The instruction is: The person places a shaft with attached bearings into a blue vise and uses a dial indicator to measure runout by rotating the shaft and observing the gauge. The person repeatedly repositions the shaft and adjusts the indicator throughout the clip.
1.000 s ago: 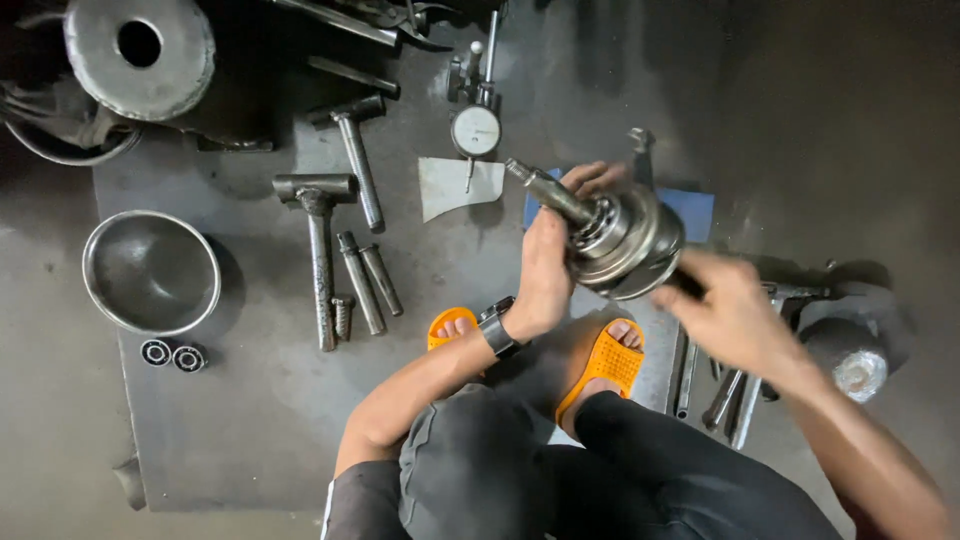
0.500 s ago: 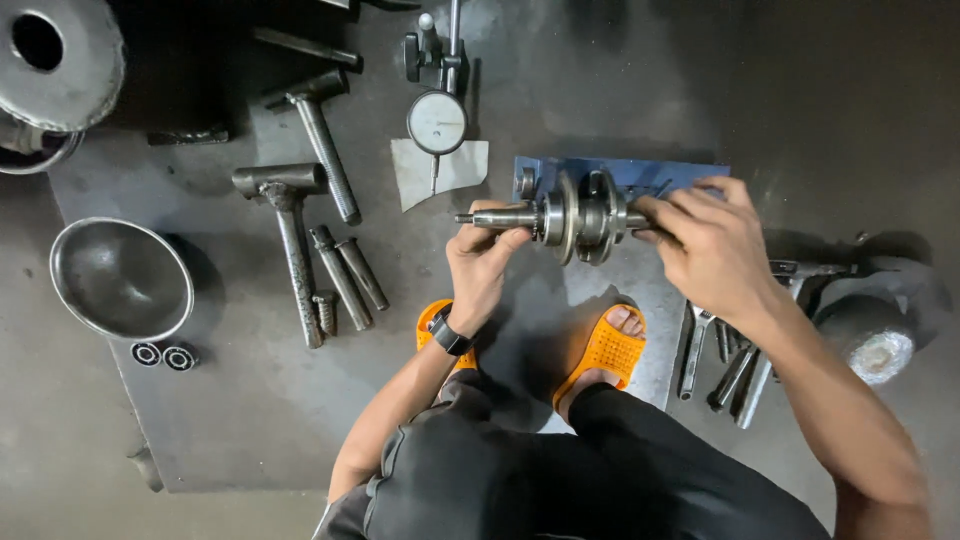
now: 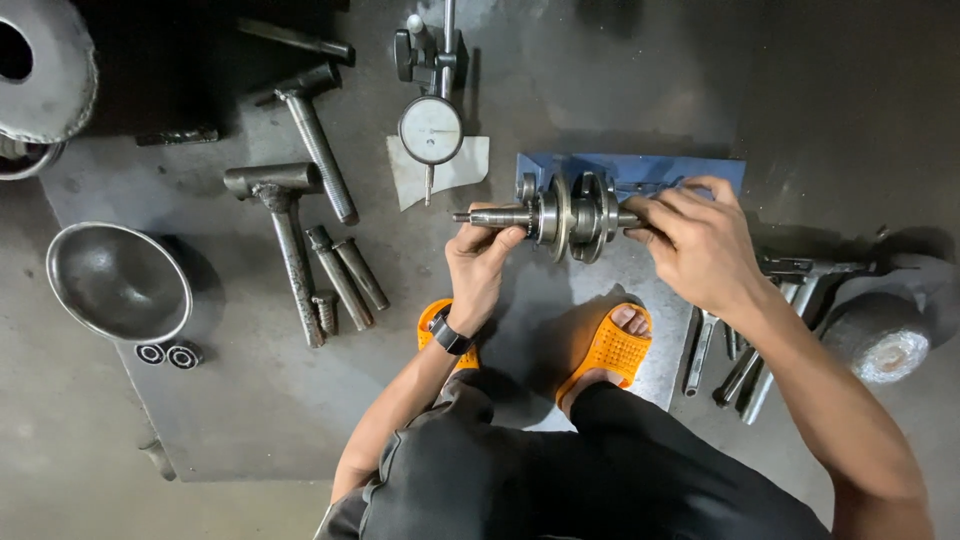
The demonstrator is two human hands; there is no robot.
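I hold a steel crankshaft [image 3: 570, 215] level in front of me, its two round webs upright in the middle. My left hand [image 3: 482, 258] grips the thin left shaft end, a dark watch on its wrist. My right hand [image 3: 700, 245] closes around the right shaft end and hides it. The crankshaft hangs just in front of a blue stand [image 3: 640, 170]. A dial gauge [image 3: 431, 130] on a holder stands to the left of the stand, on a scrap of white paper.
Two T-shaped steel tools [image 3: 285, 215] and short rods [image 3: 345, 275] lie at left on the grey metal sheet [image 3: 250, 400]. A metal bowl [image 3: 118, 283] and two small bearings [image 3: 167, 355] sit far left. Spanners [image 3: 740, 365] and a round part [image 3: 880, 340] lie at right. My orange sandals [image 3: 605, 350] rest below.
The crankshaft has swung from tilted up near my chest to level and lower, close to the blue stand. Both hands kept their hold on its ends.
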